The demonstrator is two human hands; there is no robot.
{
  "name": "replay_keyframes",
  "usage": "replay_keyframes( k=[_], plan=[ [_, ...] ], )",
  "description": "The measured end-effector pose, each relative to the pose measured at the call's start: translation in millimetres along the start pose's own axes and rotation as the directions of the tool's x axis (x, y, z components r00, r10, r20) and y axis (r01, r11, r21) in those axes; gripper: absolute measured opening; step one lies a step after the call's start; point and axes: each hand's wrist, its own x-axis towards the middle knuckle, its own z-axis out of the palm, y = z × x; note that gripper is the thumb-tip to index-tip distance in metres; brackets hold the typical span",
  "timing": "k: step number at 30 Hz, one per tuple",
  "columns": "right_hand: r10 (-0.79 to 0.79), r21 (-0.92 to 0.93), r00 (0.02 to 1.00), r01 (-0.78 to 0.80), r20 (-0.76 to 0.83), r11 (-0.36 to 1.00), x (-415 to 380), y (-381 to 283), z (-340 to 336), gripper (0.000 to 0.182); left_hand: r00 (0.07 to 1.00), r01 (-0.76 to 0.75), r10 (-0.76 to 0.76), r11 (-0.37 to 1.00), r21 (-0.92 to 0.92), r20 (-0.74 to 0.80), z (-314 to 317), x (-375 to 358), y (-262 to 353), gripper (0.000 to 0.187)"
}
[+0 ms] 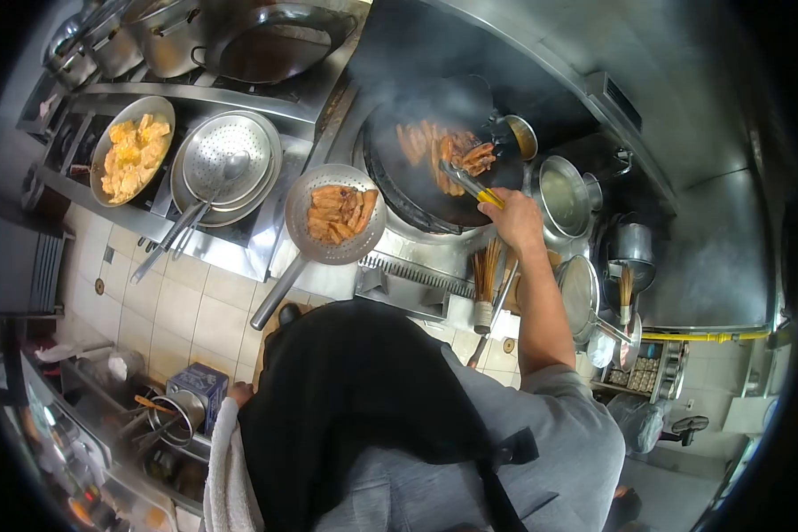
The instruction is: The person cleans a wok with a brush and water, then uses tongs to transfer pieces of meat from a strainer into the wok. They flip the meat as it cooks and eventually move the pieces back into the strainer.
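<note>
My right hand [512, 215] is closed round the yellow handle of metal tongs [470, 184]. The tips of the tongs are among browned strips of meat [448, 151] in a large dark wok [390, 191], with smoke rising over it. A perforated strainer [300, 232] with a long handle rests at the wok's left side, holding more browned strips [339, 213]. My left hand [240, 392] shows only in small part, low at my left side by a white towel [230, 470] and near a blue box [199, 390]; its fingers cannot be made out.
On the left stove stand a pan of pale yellow pieces [136, 160], stacked strainers [226, 160] and a black wok [275, 44]. Right of the cooking wok are a metal pot [563, 195], a round sieve [579, 297] and a bamboo brush [485, 275].
</note>
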Motion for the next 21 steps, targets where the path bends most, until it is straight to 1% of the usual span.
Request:
replay_keyframes(
  k=[1, 2, 3, 4, 5, 6, 7, 8, 9, 10, 12, 13, 14, 15, 16, 17, 18, 19, 21],
  plan=[
    [-0.001, -0.001, 1.0, 0.001, -0.006, 1.0, 6, 13, 8, 0.045, 0.998, 0.058, -0.058, 0.998, -0.017, -0.009, -6, 1, 3, 0.033],
    [-0.047, 0.066, 0.999, 0.048, -0.006, 0.997, 13, 31, 20, 0.044, 0.983, 0.179, -0.182, 0.978, -0.107, -0.026, 5, -1, -3, 0.033],
    [-0.094, 0.133, 0.996, 0.094, -0.009, 0.987, 21, 47, 31, 0.044, 0.951, 0.291, -0.306, 0.935, -0.204, -0.042, -17, -16, 13, 0.033],
    [-0.094, 0.136, 0.996, 0.095, -0.014, 0.986, 32, 59, 35, 0.044, 0.905, 0.387, -0.422, 0.871, -0.303, -0.057, -50, -35, 36, 0.032],
    [0.024, 0.34, 0.971, -0.107, 0.238, 0.934, 47, 69, 38, 0.039, 0.904, 0.388, -0.423, 0.872, -0.299, -0.061, -59, -36, 40, 0.032],
    [0.078, 0.469, 0.866, -0.34, 0.494, 0.815, 61, 77, 46, 0.034, 0.888, 0.399, -0.45, 0.858, -0.325, -0.098, -50, -31, 34, 0.033],
    [0.08, 0.471, 0.866, -0.343, 0.493, 0.813, 75, 88, 65, 0.034, 0.871, 0.407, -0.474, 0.844, -0.351, -0.131, -43, -29, 29, 0.033],
    [0.08, 0.486, 0.819, -0.412, 0.568, 0.77, 91, 102, 90, 0.033, 0.872, 0.406, -0.472, 0.845, -0.348, -0.131, -45, -31, 28, 0.033],
    [0.072, 0.494, 0.767, -0.478, 0.637, 0.726, 101, 112, 108, 0.032, 0.896, 0.375, -0.429, 0.867, -0.328, -0.111, -48, -32, 29, 0.032],
    [0.072, 0.494, 0.768, -0.478, 0.636, 0.726, 105, 115, 119, 0.032, 0.918, 0.342, -0.386, 0.887, -0.31, -0.092, -50, -32, 30, 0.031],
    [0.191, 0.347, 0.779, -0.466, 0.597, 0.814, 114, 104, 133, 0.038, 0.963, 0.203, -0.219, 0.973, -0.113, -0.159, -6, -12, -2, 0.03],
    [0.186, 0.352, 0.783, -0.461, 0.594, 0.815, 116, 100, 131, 0.038, 0.973, 0.134, -0.133, 0.991, -0.008, -0.191, -7, -11, -1, 0.029],
    [0.205, 0.203, 0.854, -0.334, 0.478, 0.921, 115, 94, 125, 0.042, 0.972, 0.138, -0.137, 0.99, -0.007, -0.193, -6, -15, -1, 0.029],
    [0.191, 0.025, 0.915, -0.213, 0.356, 0.977, 112, 89, 121, 0.046, 0.967, 0.169, -0.169, 0.986, -0.018, -0.191, -3, -24, -1, 0.028],
    [0.187, 0.027, 0.915, -0.21, 0.359, 0.977, 103, 79, 110, 0.046, 0.961, 0.199, -0.201, 0.98, -0.029, -0.189, -7, -32, 4, 0.027],
    [0.219, -0.061, 0.949, -0.21, 0.228, 0.976, 91, 68, 97, 0.05, 0.961, 0.204, -0.206, 0.979, -0.03, -0.186, -4, -33, 1, 0.027],
    [0.237, -0.148, 0.967, -0.222, 0.091, 0.964, 83, 59, 93, 0.055, 0.981, 0.151, -0.149, 0.989, 0.005, -0.126, 1, -31, -2, 0.027],
    [0.238, -0.148, 0.967, -0.223, 0.095, 0.964, 81, 55, 96, 0.055, 0.994, 0.094, -0.091, 0.995, 0.037, -0.063, 3, -31, -2, 0.026],
    [0.182, -0.049, 0.949, -0.175, 0.257, 0.983, 82, 46, 104, 0.059, 0.996, 0.054, -0.053, 0.998, 0.013, -0.078, 8, -32, -3, 0.026]
  ],
)
